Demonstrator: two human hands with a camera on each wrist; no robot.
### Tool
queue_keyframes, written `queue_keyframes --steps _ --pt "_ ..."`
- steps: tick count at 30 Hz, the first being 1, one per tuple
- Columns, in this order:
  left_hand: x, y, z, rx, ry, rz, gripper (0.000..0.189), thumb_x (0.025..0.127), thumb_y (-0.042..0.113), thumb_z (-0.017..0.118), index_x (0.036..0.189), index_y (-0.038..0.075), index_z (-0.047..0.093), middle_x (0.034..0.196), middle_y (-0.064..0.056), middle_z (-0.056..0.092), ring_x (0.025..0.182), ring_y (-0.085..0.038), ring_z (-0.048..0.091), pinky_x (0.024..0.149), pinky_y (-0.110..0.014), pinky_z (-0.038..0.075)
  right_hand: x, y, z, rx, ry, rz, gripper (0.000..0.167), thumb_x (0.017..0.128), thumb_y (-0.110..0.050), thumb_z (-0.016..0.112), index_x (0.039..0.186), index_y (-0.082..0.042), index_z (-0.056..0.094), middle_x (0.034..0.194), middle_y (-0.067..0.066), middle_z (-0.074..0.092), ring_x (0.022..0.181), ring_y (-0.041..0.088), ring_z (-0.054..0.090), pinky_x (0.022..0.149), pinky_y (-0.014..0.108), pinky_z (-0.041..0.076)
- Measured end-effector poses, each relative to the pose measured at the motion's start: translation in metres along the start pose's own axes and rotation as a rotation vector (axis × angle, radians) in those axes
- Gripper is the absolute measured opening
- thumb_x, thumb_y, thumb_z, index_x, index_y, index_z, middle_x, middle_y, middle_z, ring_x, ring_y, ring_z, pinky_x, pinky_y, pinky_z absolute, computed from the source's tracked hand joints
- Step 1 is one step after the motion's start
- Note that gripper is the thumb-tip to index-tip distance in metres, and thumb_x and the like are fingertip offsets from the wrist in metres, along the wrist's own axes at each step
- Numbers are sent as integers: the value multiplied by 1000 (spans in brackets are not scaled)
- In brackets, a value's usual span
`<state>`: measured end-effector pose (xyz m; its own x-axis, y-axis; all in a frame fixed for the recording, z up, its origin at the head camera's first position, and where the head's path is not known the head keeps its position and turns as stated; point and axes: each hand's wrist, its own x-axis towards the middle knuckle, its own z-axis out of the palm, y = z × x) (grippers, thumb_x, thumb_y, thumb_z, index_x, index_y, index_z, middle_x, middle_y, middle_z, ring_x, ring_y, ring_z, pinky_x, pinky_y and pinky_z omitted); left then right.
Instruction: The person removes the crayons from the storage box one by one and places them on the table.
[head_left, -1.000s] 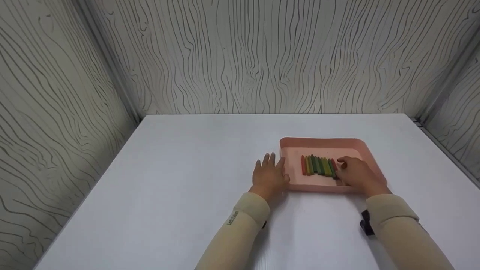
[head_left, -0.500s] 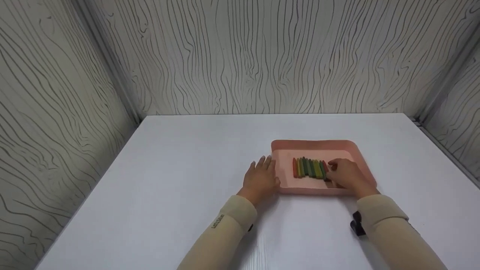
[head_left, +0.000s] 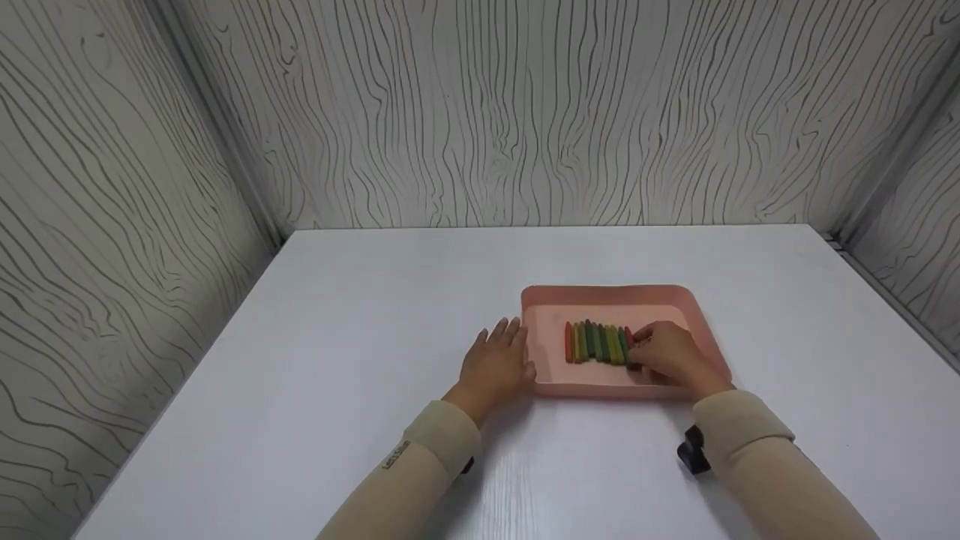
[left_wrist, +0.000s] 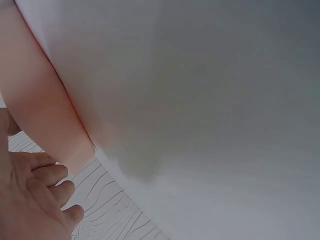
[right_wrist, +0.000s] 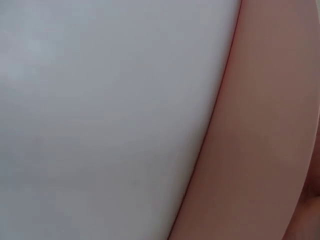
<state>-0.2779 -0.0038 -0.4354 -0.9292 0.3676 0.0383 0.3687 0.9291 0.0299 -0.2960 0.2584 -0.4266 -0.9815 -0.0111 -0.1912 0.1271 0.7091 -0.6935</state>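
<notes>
In the head view a shallow pink tray (head_left: 615, 295) lies on the white table with several crayons (head_left: 597, 342) side by side in it. They run from red at the left through yellow and greens to a red crayon (head_left: 630, 333) at the right end. My right hand (head_left: 669, 352) reaches over the right side, its curled thumb and index finger at that last crayon. At the left rim my left hand (head_left: 495, 364) holds the tray, fingers outside and thumb over the rim. The left wrist view shows these fingers (left_wrist: 52, 175) beside the tray wall (left_wrist: 50, 105).
The white table (head_left: 360, 337) spreads around the tray. Wood-patterned panels (head_left: 487, 112) stand behind it and on both sides. A dark device (head_left: 694, 450) sits under the right wrist. In the right wrist view the tray's outer wall (right_wrist: 255, 125) covers nearly all of the hand.
The tray with its crayons has slid left and slightly nearer, and both hands have moved along with it. The right fingertips have come a little closer to the row's right end.
</notes>
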Motion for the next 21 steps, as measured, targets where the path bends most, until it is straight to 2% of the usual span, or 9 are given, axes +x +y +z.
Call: queue_keyframes --steps 4,10,17,21 --pt "-8 -9 -1 -20 12 -4 57 97 35 44 146 6 38 151 -6 35 139 -22 28 112 -41 23 0 -4 7 27 -16 -2 49 81 -13 65 121 13 54 97 16 65 56 13 51 48 25 44" --pt "-18 -21 -1 -59 6 -28 58 97 36 46 146 6 37 151 -6 34 140 -22 27 113 -41 22 -2 -11 16 30 -19 -26 44 81 -14 64 117 11 58 89 11 66 60 13 53 51 25 45" --pt "-31 -39 -3 -32 13 -10 57 96 33 43 145 5 38 150 -8 36 139 -23 28 112 -41 23 -6 -21 27 129 -49 -2 29 85 -13 61 109 3 65 72 5 62 53 11 48 46 23 41" --pt "-38 -50 -2 -31 12 -5 57 97 34 42 145 4 38 150 -8 35 139 -24 28 113 -41 22 -8 -26 34 146 -44 -9 33 88 -16 61 114 3 63 72 5 61 54 11 48 46 24 42"
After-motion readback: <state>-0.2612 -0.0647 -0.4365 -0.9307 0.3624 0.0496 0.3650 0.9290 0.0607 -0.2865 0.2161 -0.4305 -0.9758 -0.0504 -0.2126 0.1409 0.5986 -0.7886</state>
